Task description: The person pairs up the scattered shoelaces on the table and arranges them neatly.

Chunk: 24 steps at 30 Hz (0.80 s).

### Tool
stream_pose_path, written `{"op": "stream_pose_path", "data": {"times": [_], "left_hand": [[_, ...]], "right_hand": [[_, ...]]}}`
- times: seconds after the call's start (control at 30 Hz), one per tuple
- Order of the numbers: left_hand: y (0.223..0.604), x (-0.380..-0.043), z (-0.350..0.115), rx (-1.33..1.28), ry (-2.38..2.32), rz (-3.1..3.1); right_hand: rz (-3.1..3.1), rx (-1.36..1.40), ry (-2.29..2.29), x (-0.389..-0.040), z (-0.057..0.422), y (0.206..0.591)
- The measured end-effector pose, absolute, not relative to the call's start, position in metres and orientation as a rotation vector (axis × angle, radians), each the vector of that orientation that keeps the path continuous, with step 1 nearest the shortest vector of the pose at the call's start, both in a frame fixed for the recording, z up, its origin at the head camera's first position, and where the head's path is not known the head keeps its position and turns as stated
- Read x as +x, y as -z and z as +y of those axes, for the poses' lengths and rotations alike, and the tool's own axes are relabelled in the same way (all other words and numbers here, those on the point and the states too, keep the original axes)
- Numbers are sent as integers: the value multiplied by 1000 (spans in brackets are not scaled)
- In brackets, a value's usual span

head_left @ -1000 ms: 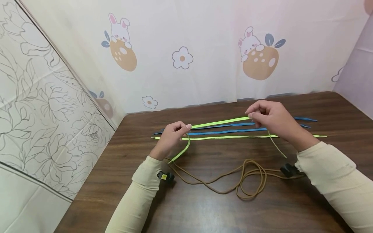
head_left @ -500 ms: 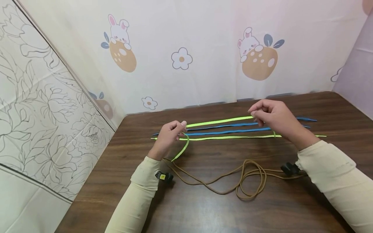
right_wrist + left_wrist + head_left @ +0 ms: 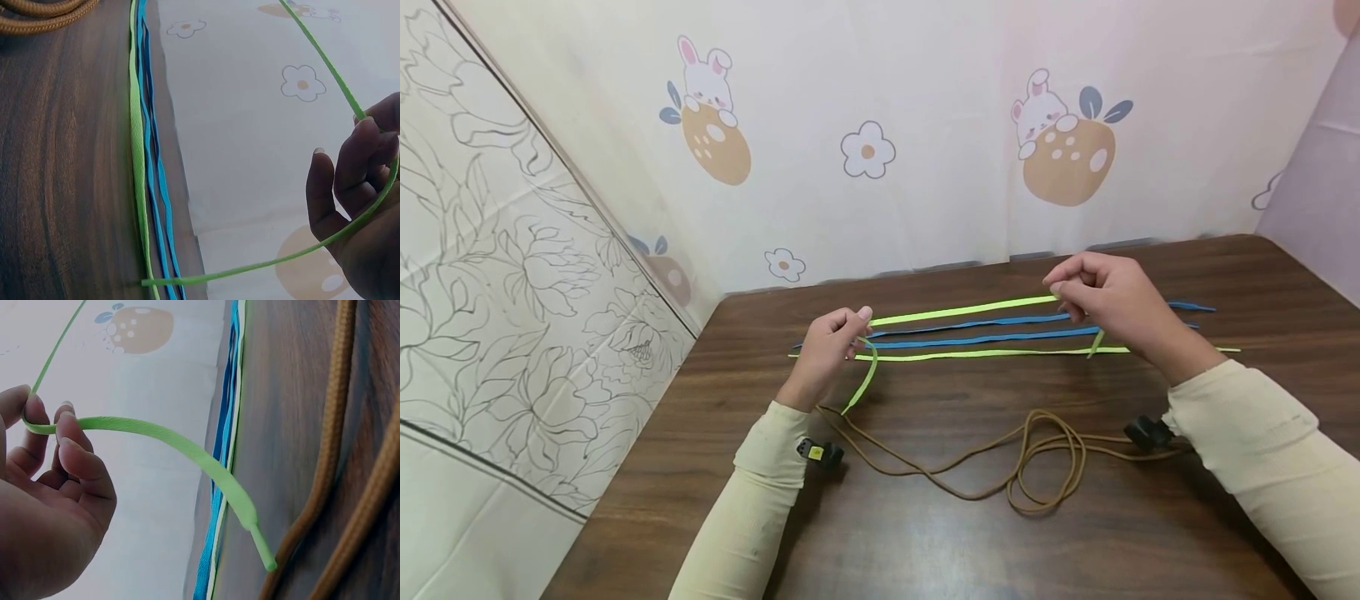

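A flat neon-green shoelace point(image 3: 962, 311) is stretched taut above the table between both hands. My left hand point(image 3: 829, 350) pinches it near one end between thumb and fingers. In the left wrist view the loose tail of the green shoelace point(image 3: 178, 444) curves down to its narrow tip. My right hand point(image 3: 1108, 300) pinches the other end, and in the right wrist view that tail point(image 3: 262, 265) bends round below the fingers. Below the stretched lace, two blue shoelaces point(image 3: 985, 339) and a second green shoelace point(image 3: 992, 354) lie side by side across the table.
A brown cord point(image 3: 955, 492), partly coiled, lies on the wooden table point(image 3: 925, 550) nearer the person. Black wrist cameras point(image 3: 1147, 433) hang at both cuffs. A patterned wall covering point(image 3: 940, 208) rises behind the table's far edge.
My left hand has shifted slightly left and my right hand slightly right, with the green shoelace held between them. The tail below the right hand has swung left. The laces on the table stay put.
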<state>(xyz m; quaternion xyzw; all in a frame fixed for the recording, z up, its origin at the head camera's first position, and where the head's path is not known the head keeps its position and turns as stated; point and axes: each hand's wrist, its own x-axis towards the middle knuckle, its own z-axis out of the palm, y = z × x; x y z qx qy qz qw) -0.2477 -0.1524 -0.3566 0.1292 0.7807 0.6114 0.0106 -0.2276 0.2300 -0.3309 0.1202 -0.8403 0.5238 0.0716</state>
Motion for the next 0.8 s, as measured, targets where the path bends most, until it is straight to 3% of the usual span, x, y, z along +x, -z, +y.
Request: {"op": "stream_pose_path", "data": {"times": [0.8], "left_hand": [[359,-254,-166,346,-1911,2517]], "right_hand": [[-2520,322,-1550,-233,242,333]]}}
